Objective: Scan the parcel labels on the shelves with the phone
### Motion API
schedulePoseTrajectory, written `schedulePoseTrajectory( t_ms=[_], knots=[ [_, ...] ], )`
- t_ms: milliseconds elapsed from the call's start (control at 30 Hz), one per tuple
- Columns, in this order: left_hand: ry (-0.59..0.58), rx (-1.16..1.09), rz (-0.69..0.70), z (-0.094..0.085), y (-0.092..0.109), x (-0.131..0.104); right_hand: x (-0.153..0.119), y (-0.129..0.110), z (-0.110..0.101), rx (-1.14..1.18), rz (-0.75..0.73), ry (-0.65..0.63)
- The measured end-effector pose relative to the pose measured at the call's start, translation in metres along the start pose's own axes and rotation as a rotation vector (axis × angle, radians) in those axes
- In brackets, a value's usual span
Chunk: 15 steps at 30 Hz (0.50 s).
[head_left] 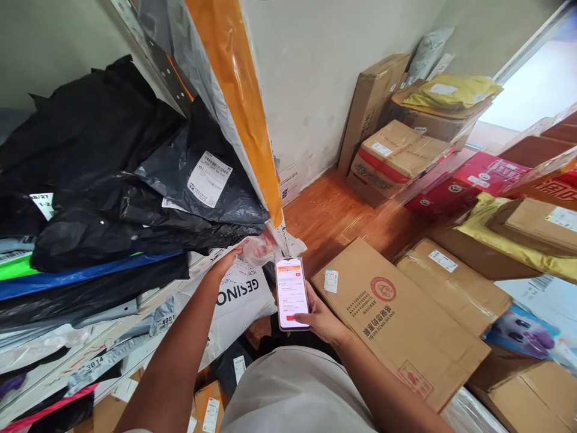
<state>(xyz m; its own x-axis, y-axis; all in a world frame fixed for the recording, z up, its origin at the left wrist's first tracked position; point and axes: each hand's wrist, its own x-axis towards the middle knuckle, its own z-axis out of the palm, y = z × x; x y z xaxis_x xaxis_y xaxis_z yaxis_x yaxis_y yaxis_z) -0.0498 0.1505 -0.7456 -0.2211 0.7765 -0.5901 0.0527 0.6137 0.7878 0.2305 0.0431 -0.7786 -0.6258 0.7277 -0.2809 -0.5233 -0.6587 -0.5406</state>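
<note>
Two hands are working at once here. The right hand (321,319) is cupping a phone (292,293) from the side, its thumb lying across the lower part of the lit screen, so this hand is closed around the phone. The left hand (226,263) is reaching far and left with the forearm stretched out straight, its fingers pinching the crumpled corner of a clear plastic parcel (261,248) that is poking out from the right end of the shelf (97,361).

Judging from how things are lying, the sorting looks only partly along: the clear parcel is gripped but is sitting at the shelf edge, not yet drawn free, and the phone is showing a page that is too small to read. Black mailer bags (112,174) are lying heaped on the shelf to the left, one of them carrying a white label (209,178). A white bag printed with letters (237,297) is hanging just below the left hand, touching the shelf front, where numbered tags are stuck.

To the right, a long flat cardboard box (396,325) with a red round mark is lying near the right wrist. More cartons (396,157) are stacked far against the wall, well apart from both hands, with yellow mailers (451,90) lying on top of them.
</note>
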Motion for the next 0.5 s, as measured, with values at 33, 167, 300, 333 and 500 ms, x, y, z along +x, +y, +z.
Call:
schedulePoseTrajectory(
  t_ms=[33, 167, 300, 333, 500],
  knots=[
    [-0.004, 0.011, 0.006, 0.0015, 0.0026, -0.0019, 0.0003, -0.0002, -0.001, 0.002, -0.002, 0.001],
    [-0.012, 0.048, 0.008, 0.0052, 0.0079, -0.0063, 0.0019, -0.0026, -0.0033, 0.007, -0.013, 0.008],
    [-0.002, 0.087, -0.007, 0.0029, 0.0061, -0.0036, 0.004, -0.0064, -0.0023, 0.015, -0.016, 0.0],
    [0.003, 0.095, -0.01, 0.0017, 0.0053, -0.0023, 0.0046, -0.0071, -0.0018, 0.017, -0.016, -0.004],
    [-0.005, 0.105, -0.022, 0.0007, 0.0023, 0.0021, 0.007, -0.0088, -0.0009, 0.027, -0.018, -0.017]
  ],
)
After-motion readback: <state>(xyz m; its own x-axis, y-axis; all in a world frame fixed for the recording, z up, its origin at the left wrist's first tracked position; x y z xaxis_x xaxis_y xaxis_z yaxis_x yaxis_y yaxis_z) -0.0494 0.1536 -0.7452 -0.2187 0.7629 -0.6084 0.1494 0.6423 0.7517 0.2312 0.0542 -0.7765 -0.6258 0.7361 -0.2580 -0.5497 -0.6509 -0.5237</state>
